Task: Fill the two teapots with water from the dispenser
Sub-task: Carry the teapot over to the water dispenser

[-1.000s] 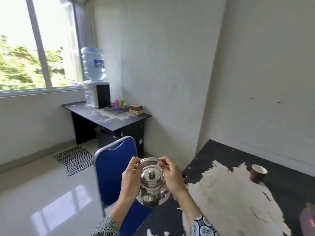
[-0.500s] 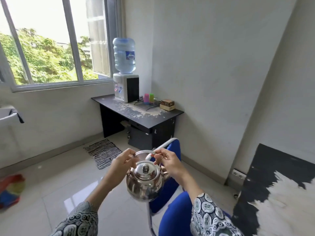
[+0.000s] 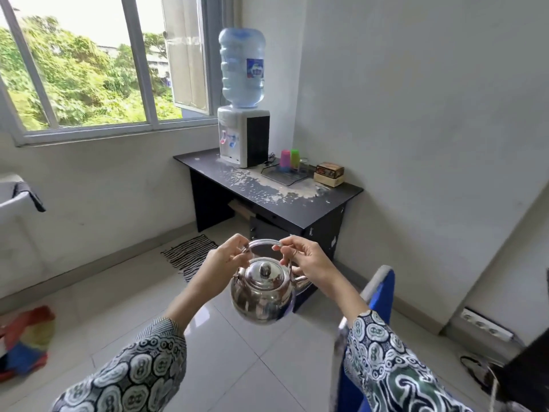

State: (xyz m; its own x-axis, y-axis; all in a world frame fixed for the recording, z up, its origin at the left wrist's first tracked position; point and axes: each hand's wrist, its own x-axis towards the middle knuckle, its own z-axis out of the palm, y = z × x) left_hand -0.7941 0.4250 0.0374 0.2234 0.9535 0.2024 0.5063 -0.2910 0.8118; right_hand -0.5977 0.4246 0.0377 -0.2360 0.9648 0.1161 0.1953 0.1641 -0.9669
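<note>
Two hands share one load: the left hand and right hand each pinch the bail handle of a lidded steel teapot, carried level in mid-air, apparently toward the water dispenser on the far desk.

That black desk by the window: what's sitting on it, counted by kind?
Water dispenser with its bottle: 1
Plastic cups, one pink and one green: 2
Dark tray under the cups: 1
Small boxes, stacked: 2, as far as I can tell
Total on the desk: 6
</note>
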